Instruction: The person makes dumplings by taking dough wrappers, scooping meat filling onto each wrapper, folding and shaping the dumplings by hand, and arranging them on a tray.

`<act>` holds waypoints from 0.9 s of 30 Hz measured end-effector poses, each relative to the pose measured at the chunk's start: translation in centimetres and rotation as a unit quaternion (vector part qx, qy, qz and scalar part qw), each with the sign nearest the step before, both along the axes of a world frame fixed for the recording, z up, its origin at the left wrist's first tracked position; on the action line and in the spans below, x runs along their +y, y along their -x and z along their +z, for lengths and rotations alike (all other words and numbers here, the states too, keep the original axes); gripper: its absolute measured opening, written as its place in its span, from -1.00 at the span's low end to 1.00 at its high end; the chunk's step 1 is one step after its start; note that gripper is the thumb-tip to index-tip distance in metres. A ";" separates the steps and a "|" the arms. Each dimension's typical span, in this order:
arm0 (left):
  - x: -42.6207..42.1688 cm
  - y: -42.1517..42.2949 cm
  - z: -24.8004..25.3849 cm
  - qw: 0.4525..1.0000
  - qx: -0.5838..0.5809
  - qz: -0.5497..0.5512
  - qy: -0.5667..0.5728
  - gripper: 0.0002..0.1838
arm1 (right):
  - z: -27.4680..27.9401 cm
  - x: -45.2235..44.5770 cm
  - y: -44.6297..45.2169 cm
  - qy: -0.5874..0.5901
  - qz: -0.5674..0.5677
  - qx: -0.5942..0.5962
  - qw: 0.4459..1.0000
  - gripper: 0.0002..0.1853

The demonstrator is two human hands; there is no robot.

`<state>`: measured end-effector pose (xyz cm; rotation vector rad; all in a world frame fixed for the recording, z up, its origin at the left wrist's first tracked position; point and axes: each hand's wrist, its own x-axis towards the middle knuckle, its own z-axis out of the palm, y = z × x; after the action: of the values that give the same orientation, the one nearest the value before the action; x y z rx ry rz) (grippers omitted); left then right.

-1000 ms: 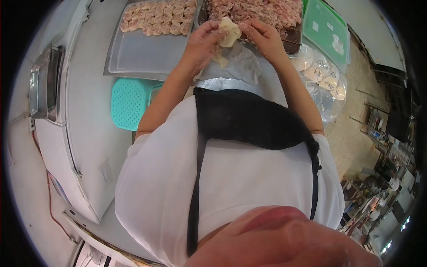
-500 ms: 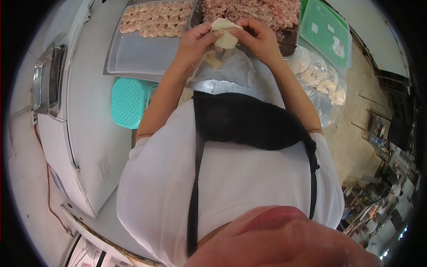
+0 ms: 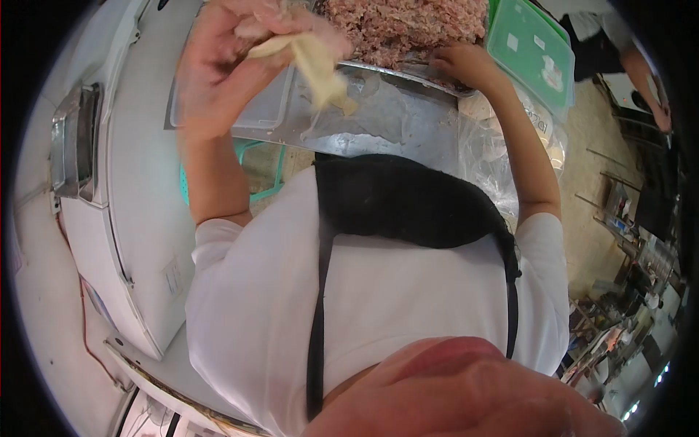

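Observation:
My left hand (image 3: 251,54) is raised close to the camera, smeared by motion. Its fingers are closed on a soft, pale dough wrapper (image 3: 314,69) that hangs down to the right. Over at the near right edge of the metal tray (image 3: 408,73), my right hand (image 3: 466,67) reaches in with curled fingers beside the raw minced meat (image 3: 404,29). What those fingers grip, if anything, is hidden. Beneath my left hand lies a translucent plastic tray (image 3: 273,109), and the rows of filled dumplings on it are now covered from view.
A clear plastic sheet (image 3: 378,109) lies on the metal worktop (image 3: 429,127). To the right are green-rimmed lids (image 3: 520,54) and bagged round packs (image 3: 539,120). A teal plastic stool (image 3: 266,189) stands below the worktop. Another person (image 3: 619,51) is at the upper right.
My hands have parted. The left has lifted up and left with the dough wrapper; the right has moved to the meat tray's right edge. Another person has come into view.

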<state>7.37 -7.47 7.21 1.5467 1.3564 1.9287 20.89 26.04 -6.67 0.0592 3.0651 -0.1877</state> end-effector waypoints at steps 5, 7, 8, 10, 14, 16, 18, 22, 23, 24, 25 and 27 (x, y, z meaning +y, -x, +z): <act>1.6 2.0 -0.6 0.936 0.162 0.007 0.314 -0.64 | -0.8 -0.5 0.4 0.078 -0.016 -0.106 0.991 -0.66; 1.9 4.4 -4.8 0.775 0.388 0.195 0.459 -0.59 | -1.3 -0.4 0.2 0.077 -0.020 -0.104 0.991 -0.66; 1.4 5.7 -6.5 0.823 0.322 0.169 0.435 -0.59 | -1.4 -0.3 0.3 0.076 -0.022 -0.102 0.992 -0.65; 0.5 7.4 -8.3 0.901 0.185 0.112 0.377 -0.59 | 0.2 -0.8 0.7 0.074 -0.073 -0.114 0.988 -0.65; 0.6 7.1 -9.1 0.933 0.130 0.044 0.333 -0.59 | 0.2 -1.1 1.0 0.026 -0.065 -0.062 0.996 -0.65; 1.1 7.1 -8.7 0.925 0.219 0.013 0.310 -0.56 | -1.0 -0.7 1.3 0.051 -0.058 -0.075 0.994 -0.67; 1.5 5.7 -7.9 0.936 0.174 0.076 0.296 -0.58 | -1.8 -0.8 1.1 0.076 -0.053 -0.087 0.992 -0.69; 1.5 6.5 -8.7 0.834 0.315 0.233 0.389 -0.61 | -0.7 -2.5 0.2 0.058 -0.065 -0.055 0.995 -0.73; 1.5 6.9 -8.5 0.814 0.311 0.197 0.449 -0.61 | 0.0 -3.3 0.0 0.036 -0.071 -0.033 0.996 -0.73; 1.7 7.4 -7.7 0.790 0.307 0.160 0.506 -0.60 | 0.3 -3.8 -0.3 0.023 -0.068 -0.010 0.997 -0.74; 1.8 7.8 -7.2 0.762 0.302 0.122 0.559 -0.59 | 0.6 -4.1 -0.5 0.011 -0.065 0.014 0.998 -0.75; 1.4 8.5 -8.3 0.830 0.197 0.074 0.516 -0.58 | 0.7 -4.3 -1.0 -0.011 -0.063 0.070 0.995 -0.76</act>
<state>-1.12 -6.02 -1.05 1.2535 2.1945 0.5952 21.86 21.77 -5.96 0.2508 3.2057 -0.1713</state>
